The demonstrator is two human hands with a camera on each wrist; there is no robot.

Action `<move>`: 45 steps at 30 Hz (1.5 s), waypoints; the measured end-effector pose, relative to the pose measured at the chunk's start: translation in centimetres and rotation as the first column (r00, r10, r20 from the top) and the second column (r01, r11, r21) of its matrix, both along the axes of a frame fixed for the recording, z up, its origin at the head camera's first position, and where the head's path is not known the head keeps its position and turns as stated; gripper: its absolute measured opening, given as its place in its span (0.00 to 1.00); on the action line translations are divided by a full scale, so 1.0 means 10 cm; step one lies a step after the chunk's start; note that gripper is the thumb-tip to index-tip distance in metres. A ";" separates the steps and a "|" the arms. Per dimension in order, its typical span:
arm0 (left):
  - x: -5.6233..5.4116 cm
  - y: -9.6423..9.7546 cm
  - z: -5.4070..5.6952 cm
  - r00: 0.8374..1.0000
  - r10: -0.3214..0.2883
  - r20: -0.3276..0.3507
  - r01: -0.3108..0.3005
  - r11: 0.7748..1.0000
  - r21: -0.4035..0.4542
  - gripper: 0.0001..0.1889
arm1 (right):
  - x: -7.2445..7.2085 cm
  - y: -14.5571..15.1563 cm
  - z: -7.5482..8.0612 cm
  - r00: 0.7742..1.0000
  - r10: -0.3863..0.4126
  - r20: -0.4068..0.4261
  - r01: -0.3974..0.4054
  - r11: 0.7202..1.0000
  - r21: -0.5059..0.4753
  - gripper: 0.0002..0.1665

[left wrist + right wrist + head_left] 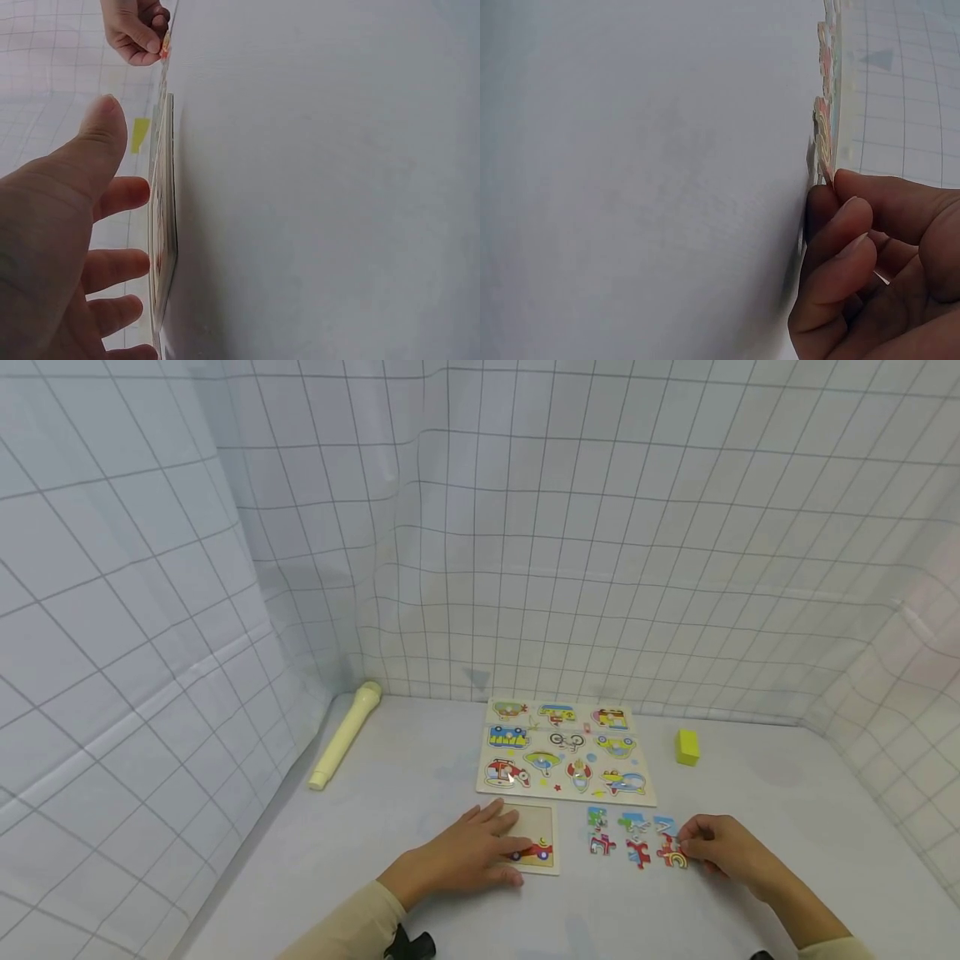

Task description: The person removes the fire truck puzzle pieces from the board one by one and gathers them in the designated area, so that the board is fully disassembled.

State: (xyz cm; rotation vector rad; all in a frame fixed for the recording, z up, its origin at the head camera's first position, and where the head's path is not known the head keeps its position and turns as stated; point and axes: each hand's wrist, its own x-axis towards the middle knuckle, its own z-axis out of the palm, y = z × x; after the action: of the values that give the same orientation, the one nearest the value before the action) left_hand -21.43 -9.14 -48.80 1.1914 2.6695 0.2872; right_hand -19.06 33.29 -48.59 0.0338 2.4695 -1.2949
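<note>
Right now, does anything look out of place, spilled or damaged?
Nothing looks spilled or damaged. Mildly odd: a long pale-yellow cylinder lies slanted at left, away from the handwork. Six colourful jigsaw pieces lie outside the square wooden tray, but in rough rows, the right hand pinching one.

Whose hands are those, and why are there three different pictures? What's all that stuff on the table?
These are a person's own two bare hands; there's no robot. The widest picture comes from a camera on the person's head, looking forward and down. The other two come from cameras on the wrists, so the hands look huge there.

On the table are a small puzzle tray, loose jigsaw pieces, a bigger vehicle board, a yellow block and a cream stick.

The left hand lies spread over the tray. The right hand pinches a red piece with a yellow curve.
</note>
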 end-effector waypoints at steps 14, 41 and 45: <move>-0.03 -0.04 0.04 0.987 0.121 -0.107 -0.115 0.992 0.059 0.22 | -0.14 -0.14 0.16 0.999 -0.049 -0.018 0.049 0.999 -0.013 0.15; -0.01 0.16 0.04 0.974 0.167 -0.153 -0.171 0.985 -0.010 0.19 | -0.16 -1.72 0.05 0.961 0.278 -0.012 -0.278 0.955 -0.109 0.15; 0.00 0.16 0.03 0.974 0.169 -0.149 -0.171 0.985 -0.006 0.19 | -0.14 -1.73 0.07 0.962 0.271 -0.011 -0.271 0.958 -0.089 0.10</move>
State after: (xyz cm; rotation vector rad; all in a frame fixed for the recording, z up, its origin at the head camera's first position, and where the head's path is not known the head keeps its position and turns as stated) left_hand -21.47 -7.58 -48.54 1.0172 2.9026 0.2063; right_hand -20.51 16.00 -47.84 -0.3161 2.3123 -1.2806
